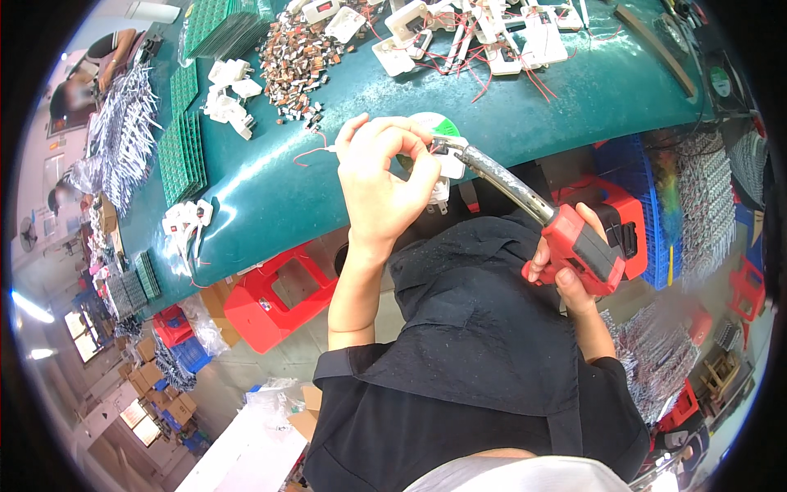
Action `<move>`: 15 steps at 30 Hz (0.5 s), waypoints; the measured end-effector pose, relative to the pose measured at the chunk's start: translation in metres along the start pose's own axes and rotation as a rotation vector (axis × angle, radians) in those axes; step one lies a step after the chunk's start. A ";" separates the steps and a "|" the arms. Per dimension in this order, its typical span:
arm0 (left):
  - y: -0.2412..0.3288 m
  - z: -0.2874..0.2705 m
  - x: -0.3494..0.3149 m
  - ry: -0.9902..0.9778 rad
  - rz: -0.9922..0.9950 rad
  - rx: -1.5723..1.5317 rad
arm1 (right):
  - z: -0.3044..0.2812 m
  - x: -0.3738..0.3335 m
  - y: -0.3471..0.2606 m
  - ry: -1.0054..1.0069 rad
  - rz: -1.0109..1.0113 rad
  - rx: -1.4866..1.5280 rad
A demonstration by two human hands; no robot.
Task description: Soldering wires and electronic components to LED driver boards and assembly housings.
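My left hand [384, 168] is closed, thumb and forefinger bent into a ring, on a white plug housing [452, 162] with metal prongs. This sits at the table's near edge, partly hidden by my fingers. A thin red wire lies on the other side of that hand. My right hand [566, 266] grips a red-and-black pistol-grip tool [586, 250] with a long metal barrel. The barrel's tip lies close to my left fingertips, by the housing; whether it touches cannot be made out. A round green-and-white item [443, 125] shows just behind the tip.
On the green table [270, 193] lie a heap of small brown-and-silver parts [299, 66], white housings with red wires [484, 41], stacked green circuit boards [182, 156] and more white plug pieces [187, 225]. Red stools [279, 299] and a blue crate [643, 205] stand below.
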State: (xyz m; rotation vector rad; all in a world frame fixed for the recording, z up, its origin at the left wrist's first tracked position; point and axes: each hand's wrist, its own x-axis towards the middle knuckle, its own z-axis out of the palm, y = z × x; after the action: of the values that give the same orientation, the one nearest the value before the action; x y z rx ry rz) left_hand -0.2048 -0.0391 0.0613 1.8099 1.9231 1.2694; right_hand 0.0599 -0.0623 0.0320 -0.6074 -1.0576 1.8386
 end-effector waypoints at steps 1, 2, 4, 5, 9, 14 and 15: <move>0.000 0.000 0.000 -0.001 0.001 -0.001 | 0.000 0.000 0.000 0.000 0.001 0.003; 0.000 0.000 0.000 -0.001 0.001 -0.001 | -0.001 -0.001 0.001 0.001 0.003 0.005; 0.001 0.000 0.000 -0.001 0.002 0.002 | 0.000 0.001 0.000 -0.005 -0.002 0.003; 0.001 0.001 0.000 -0.002 0.001 0.002 | 0.000 0.002 0.000 -0.010 -0.006 0.000; 0.002 -0.001 -0.002 0.004 0.000 0.012 | -0.002 0.000 0.000 -0.018 -0.016 0.014; 0.001 0.001 -0.002 -0.004 0.031 -0.013 | -0.002 0.004 -0.002 0.010 -0.132 0.094; -0.001 -0.003 -0.003 -0.007 0.022 0.031 | -0.002 0.000 -0.003 0.024 -0.071 0.123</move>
State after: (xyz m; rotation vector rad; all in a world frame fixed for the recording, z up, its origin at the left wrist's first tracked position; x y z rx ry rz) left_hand -0.2064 -0.0429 0.0611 1.8531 1.9347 1.2455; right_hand 0.0625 -0.0610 0.0337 -0.5110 -0.9308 1.8152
